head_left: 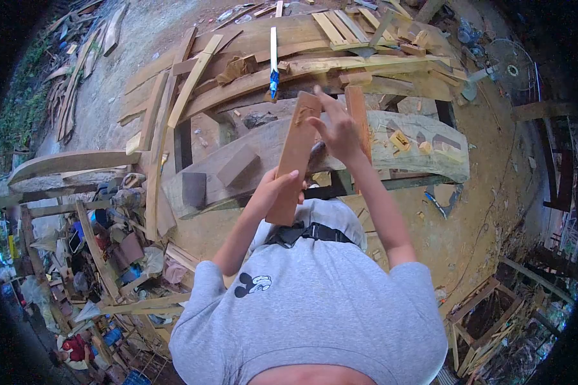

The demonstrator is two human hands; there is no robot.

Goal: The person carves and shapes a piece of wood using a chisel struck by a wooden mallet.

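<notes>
A flat reddish-brown wooden board (295,149) is held tilted in front of my body, its far end pointing away from me. My left hand (281,187) grips it near the lower end, thumb lying across the face. A rough brown patch, too small to make out, shows near the board's top. Beside that upper end is my right hand (339,131), fingers apart, its thumb close to the board's edge; whether it touches cannot be told. Beyond lies a thick timber slab (273,138) bearing a dark block (194,189) and a brownish block (237,165).
A narrow upright board (357,106) stands right of my right hand. Several planks (237,90) and a white strip with a blue wrapped end (274,80) lie farther off. A small yellow block (400,141) rests on the slab. A fan (511,68) stands at far right.
</notes>
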